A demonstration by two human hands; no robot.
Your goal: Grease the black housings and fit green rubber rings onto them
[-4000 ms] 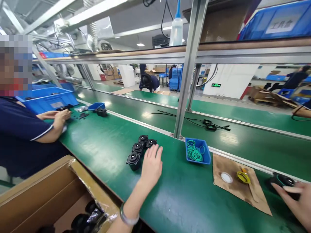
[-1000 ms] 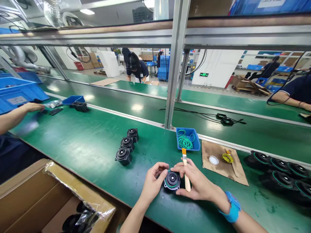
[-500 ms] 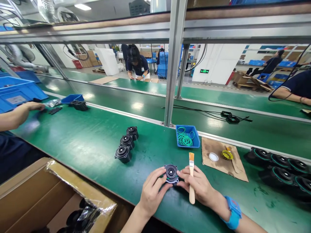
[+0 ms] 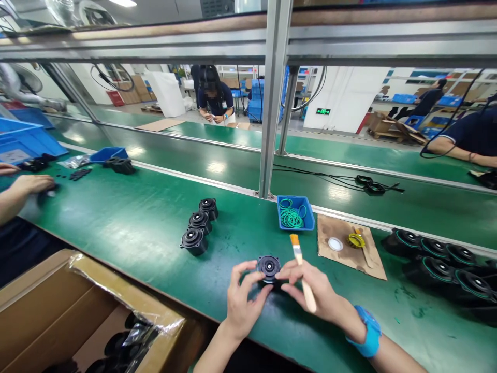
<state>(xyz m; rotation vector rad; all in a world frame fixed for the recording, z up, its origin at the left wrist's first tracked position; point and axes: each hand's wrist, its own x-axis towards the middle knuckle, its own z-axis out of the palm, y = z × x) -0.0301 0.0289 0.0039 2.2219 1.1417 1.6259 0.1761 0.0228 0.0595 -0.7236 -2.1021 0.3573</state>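
Observation:
A black round motor housing (image 4: 268, 268) with a pale centre dot stands on the green bench in front of me. My left hand (image 4: 245, 298) holds its left side, fingers and thumb curved against it. My right hand (image 4: 316, 287) has a flat wooden-handled paintbrush (image 4: 309, 295) tucked in it, bristles up, while its fingertips touch the housing's right side. The lower edge of the housing is partly hidden by my fingers. Behind it, a small blue bin (image 4: 295, 213) contains several green rubber rings (image 4: 291, 218).
Three black housings (image 4: 194, 239) form a row at left. Housings with green rings (image 4: 438, 267) stand at right. Stained cardboard (image 4: 326, 228) carries a white lid (image 4: 335, 244) and yellow pot (image 4: 355, 240). An open carton (image 4: 34, 311) is lower left; a co-worker's hand (image 4: 34, 182) is beyond.
The view has shifted slightly. My right fingers have moved along the housing's rim and the paintbrush now leans left at its bristle end. At far left, the co-worker's hand has moved lower.

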